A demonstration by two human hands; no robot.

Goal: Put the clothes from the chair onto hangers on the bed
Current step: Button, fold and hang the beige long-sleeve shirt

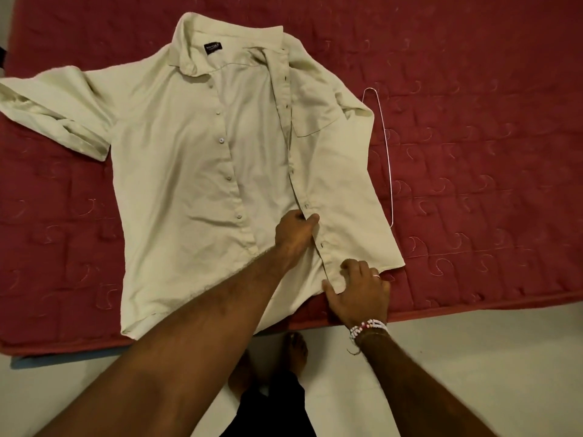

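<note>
A: At that moment the shirt [176, 146] lay face up and unbuttoned on the bed [473, 74]. Its collar [220, 36] was at the far side and its hem at the near edge, by you. Your left hand [295, 231] pinched the buttonhole edge [291, 171] low on the front, thumb on top and fingers tucked under the cloth.

B: Your right hand [359, 291] gripped the same panel at its hem corner, thumb on one side and curled fingers on the other. Neither hand was spread flat. The hanger [385, 146], a thin wire one, lay on the bed just beside that panel and sleeve, and neither hand touched it. I could not make out its hook.

A: My reading was that you were opening or straightening that panel so the hanger could go in. If so, both of your grips sat low, while the cloth near the collar looked creased, and a tug from the hem would hardly have reached it.

B: You would have done better to keep one hand at the hem as an anchor and walk the other up the buttonhole edge toward the collar. Light cloth like that follows a pinch easily, so a gentle lift would have been enough.

A: The wire could also have snagged a buttonhole or the sleeve. I would have had you feed it in under the collar, one shoulder at a time, with the panel held well open.
</note>
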